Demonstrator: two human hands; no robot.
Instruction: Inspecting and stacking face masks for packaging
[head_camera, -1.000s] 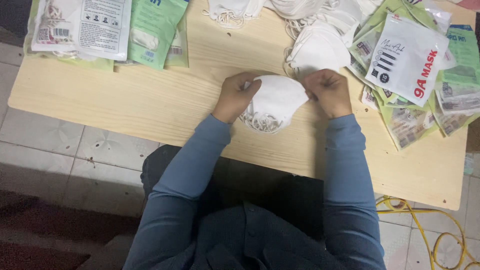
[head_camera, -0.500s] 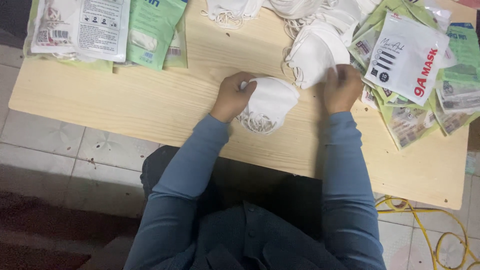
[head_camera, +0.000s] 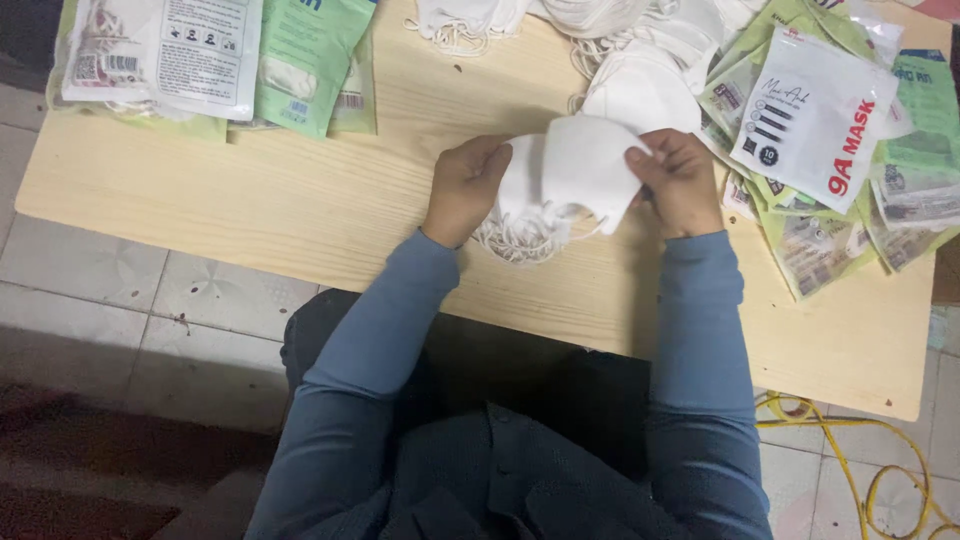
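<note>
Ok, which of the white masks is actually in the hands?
The folded white mask at the table's middle, pinched between left hand and right hand; the others lie piled behind.

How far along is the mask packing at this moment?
Filled packets lie at the table's far left, so some look done. Left hand and right hand hold a white mask. Loose masks and flat pouches remain.
</note>
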